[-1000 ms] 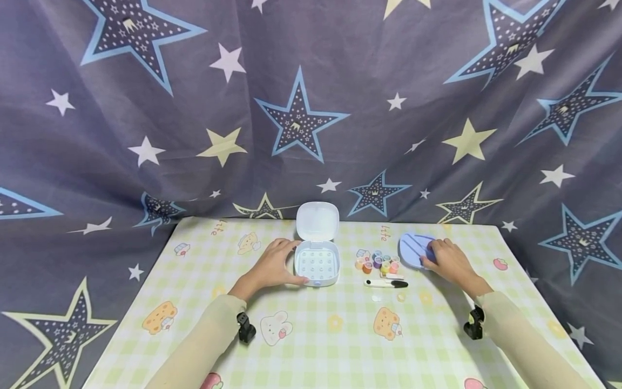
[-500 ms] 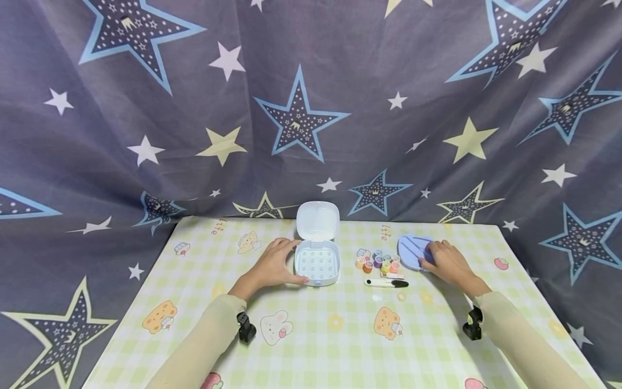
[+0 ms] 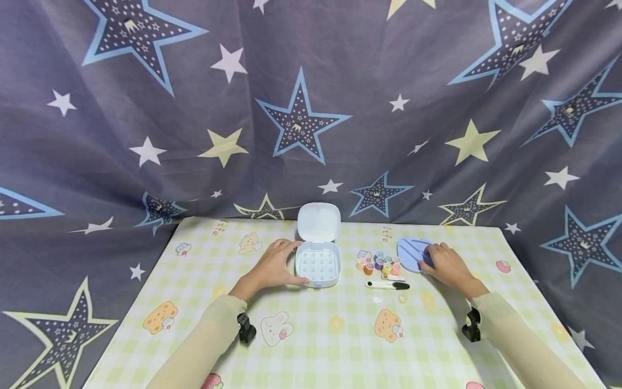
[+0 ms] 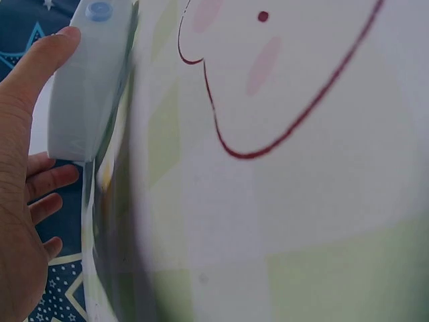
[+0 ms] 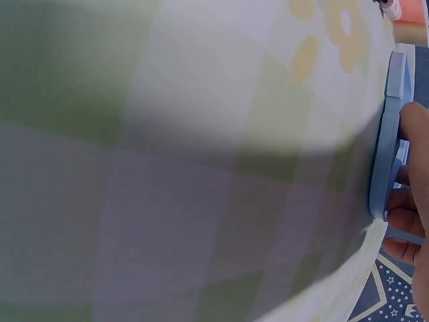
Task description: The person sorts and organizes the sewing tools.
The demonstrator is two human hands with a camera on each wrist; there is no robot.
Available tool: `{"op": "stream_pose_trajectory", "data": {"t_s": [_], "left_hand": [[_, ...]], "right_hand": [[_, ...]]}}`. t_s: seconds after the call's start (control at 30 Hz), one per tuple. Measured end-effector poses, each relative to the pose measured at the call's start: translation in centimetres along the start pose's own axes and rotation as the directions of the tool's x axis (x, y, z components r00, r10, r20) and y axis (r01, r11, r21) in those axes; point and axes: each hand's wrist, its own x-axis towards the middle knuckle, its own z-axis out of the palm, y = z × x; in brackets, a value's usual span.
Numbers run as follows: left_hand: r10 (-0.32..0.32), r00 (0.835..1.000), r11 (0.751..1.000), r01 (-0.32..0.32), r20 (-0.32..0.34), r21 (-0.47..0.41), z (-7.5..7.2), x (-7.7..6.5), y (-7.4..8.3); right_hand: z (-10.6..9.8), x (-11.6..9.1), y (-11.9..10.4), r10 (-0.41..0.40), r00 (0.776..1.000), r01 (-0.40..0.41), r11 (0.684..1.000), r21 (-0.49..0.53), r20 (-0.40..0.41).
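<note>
Box [image 3: 332, 280] sits open on the desk [image 3: 335, 351], latch [image 3: 318, 284] pointing nearside, left grip [image 3: 273, 266] holding its left side. Right grip [image 3: 447, 265] pinches the tray [image 3: 410, 253] beside the spools [image 3: 379, 263]; tray ribs slant far-left to near-right, long axis hard to call. It's crept slightly spoolward since a second ago.

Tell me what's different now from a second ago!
The blue tray slid a little left, toward the colorful spools, and a bit nearer the person, along with the right hand holding it. Nothing new was grabbed or let go. The left hand still holds the open box; the spools and black-and-white tool stayed put.
</note>
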Motion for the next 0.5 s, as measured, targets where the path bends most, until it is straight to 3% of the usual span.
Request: {"op": "stream_pose_trajectory", "data": {"t_s": [0.23,0.5], "left_hand": [[0.025,1.000,0.999,-0.025,-0.001,0.023,0.0,0.0,0.2],[0.066,0.998,0.994,-0.065,-0.005,0.090,0.2,0.0,-0.2]], "right_hand": [[0.4,-0.4,0.3,0.010,1.000,-0.010,1.000,-0.017,-0.010],[1.0,-0.5,0.3,-0.058,0.997,0.053,0.993,-0.103,-0.042]]}}
